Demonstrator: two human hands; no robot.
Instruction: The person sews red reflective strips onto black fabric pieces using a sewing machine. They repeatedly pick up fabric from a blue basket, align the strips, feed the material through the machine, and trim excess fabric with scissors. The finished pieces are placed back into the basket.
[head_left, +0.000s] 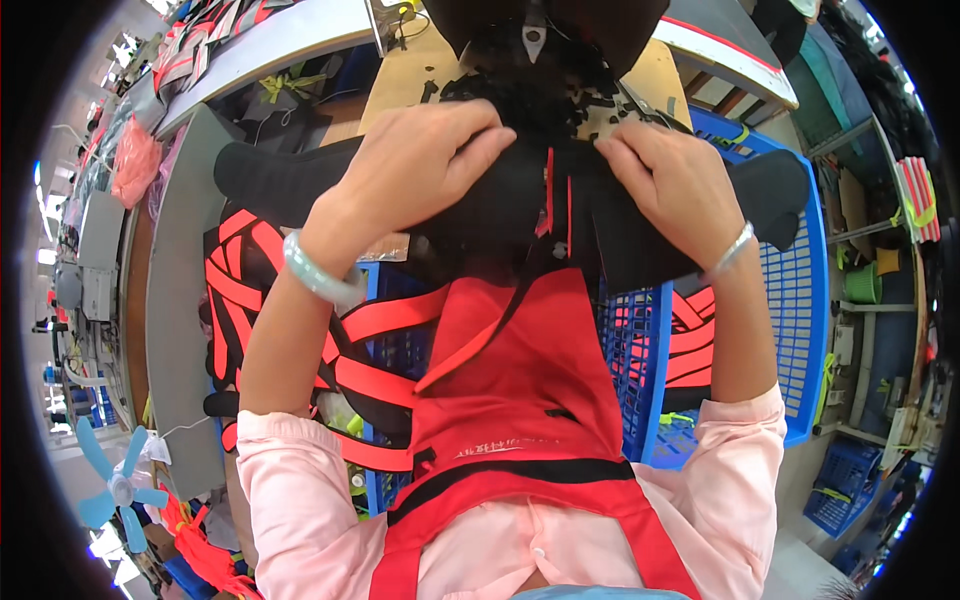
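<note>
"Well, what are the two hands doing?"

"Both are closed. The left hand [430,155] has thumb and fingers drawn together on the black cloth [480,215], and the right hand [670,175] pinches the same cloth farther right. Just what lies under the fingertips is hard to see, black on black."

"And where is that cloth?"

"Spread between the person and the bench [400,85], reaching left and right past both wrists. Narrow red edges [549,190] show in its middle, and a thin strap [465,350] hangs from there toward the near side, over the red apron [520,400]."

"What lies beyond the hands?"

"Black scraps [590,100] are scattered on the bench, around a dark machine [450,20] with a metal foot [534,42] at the far middle."

"Anything to the sides?"

"On the right, a blue basket [815,330] with black pieces with red bands [690,345] near its left side. More banded pieces [235,290] are heaped on the left, beside a grey panel [175,300]. A blue fan [122,490] stands at the near left, well apart from the hands."

"Bracelets?"

"One pale bracelet [312,272] on the left wrist, a thinner one [735,252] on the right."
</note>
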